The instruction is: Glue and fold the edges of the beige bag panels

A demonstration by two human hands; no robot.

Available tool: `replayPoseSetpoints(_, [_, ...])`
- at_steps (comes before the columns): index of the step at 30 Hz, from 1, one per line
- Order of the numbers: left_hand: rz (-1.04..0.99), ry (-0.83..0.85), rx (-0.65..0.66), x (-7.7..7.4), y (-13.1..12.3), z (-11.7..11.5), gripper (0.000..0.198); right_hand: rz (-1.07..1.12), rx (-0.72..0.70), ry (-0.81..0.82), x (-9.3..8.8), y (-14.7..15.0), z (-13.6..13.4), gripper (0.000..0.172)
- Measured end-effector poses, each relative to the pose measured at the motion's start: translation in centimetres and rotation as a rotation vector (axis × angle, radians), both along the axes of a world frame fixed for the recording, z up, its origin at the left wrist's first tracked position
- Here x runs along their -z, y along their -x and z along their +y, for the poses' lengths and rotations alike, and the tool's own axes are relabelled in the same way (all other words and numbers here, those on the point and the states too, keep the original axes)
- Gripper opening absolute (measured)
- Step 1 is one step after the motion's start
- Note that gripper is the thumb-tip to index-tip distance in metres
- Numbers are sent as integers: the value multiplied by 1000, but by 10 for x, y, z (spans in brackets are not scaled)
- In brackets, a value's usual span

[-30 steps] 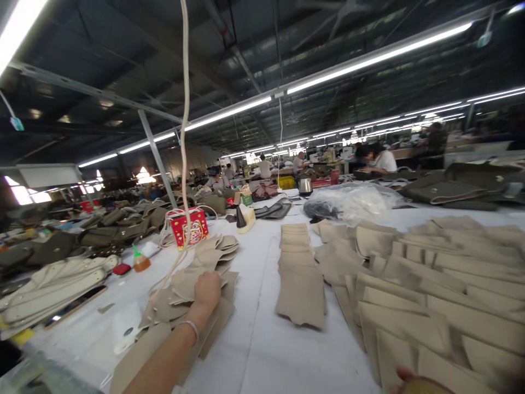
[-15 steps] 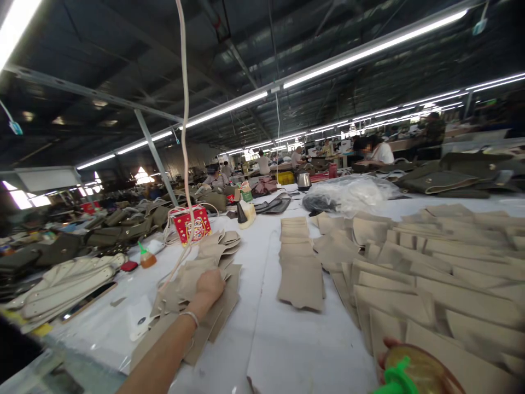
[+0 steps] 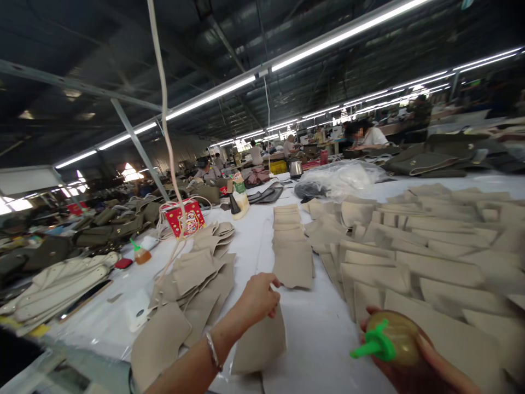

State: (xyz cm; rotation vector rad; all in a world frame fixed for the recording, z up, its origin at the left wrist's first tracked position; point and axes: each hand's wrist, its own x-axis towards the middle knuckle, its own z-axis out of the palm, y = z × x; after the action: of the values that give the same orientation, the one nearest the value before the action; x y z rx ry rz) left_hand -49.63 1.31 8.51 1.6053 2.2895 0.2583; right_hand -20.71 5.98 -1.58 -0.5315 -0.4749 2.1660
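My left hand [image 3: 259, 296], wearing a bracelet, is over the middle of the table with its fingers curled together. From it a flat tan leather piece [image 3: 262, 345] extends down toward me, its upper edge hidden by the fingers. Just beyond lies an overlapping row of tan pieces [image 3: 293, 262]. To the left is a loose pile of similar pieces [image 3: 192, 273]. At lower right, my right hand [image 3: 430, 361] wraps around a squeeze glue bottle [image 3: 404, 336] of amber liquid, its green nozzle pointing left.
Many overlapping tan pieces [image 3: 435, 268] cover the right side. At left are a second glue bottle [image 3: 141, 254], a red patterned box [image 3: 184, 218], white straps [image 3: 69, 284] and a hanging cable [image 3: 164, 109]. Clear plastic wrap [image 3: 344, 178] and a kettle [image 3: 295, 168] sit farther back; people work beyond.
My left hand has moved right from the left pile to the middle, with a tan leather piece now beneath it. My right hand has risen further into view with the glue bottle.
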Motion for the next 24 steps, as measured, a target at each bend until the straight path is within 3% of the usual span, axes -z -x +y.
replayPoseSetpoints(5, [-43, 49, 108, 6, -10, -31, 39, 6, 32, -31, -13, 1, -10, 36])
replayPoseSetpoints(11, [201, 240, 270, 16, -23, -85, 49, -9, 72, -32, -19, 10, -13, 39])
replayPoseSetpoints(18, [379, 231, 413, 30, -32, -71, 37, -62, 90, -38, -21, 10, -13, 41])
replayPoseSetpoints(24, [429, 204, 385, 34, -32, -55, 32, -94, 71, -150, -21, 12, -18, 36])
